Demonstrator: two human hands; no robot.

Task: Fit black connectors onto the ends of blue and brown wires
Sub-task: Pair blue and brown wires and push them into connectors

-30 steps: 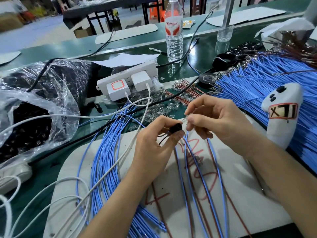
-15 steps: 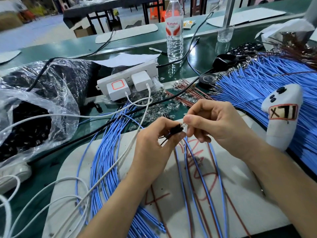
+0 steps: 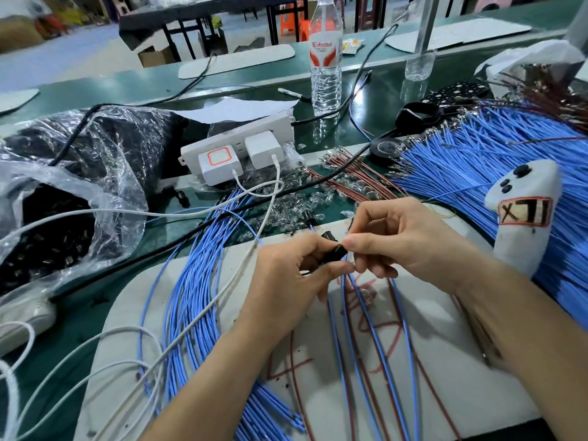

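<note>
My left hand (image 3: 286, 281) pinches a small black connector (image 3: 334, 251) between thumb and fingers above the white foam board (image 3: 445, 361). Directly opposite, my right hand (image 3: 404, 240) pinches wire ends at the connector's mouth, its fingertips touching the connector. Blue wires (image 3: 375, 338) and brown wires (image 3: 350, 361) hang from the hands toward me across the board. Whether a wire tip is inside the connector is hidden by my fingers.
A bundle of blue wires (image 3: 191, 297) lies left of the board; a large fan of blue wires (image 3: 477, 163) lies right. Brown wires (image 3: 356, 176) and clear parts (image 3: 292, 205) lie behind. A bag of black connectors (image 3: 47, 243), power strip (image 3: 235, 151), water bottle (image 3: 326, 55) and white controller (image 3: 521, 218) stand around.
My right hand's fingertips have closed the small gap to the connector held by my left hand. Both hands have stayed over the same spot on the board.
</note>
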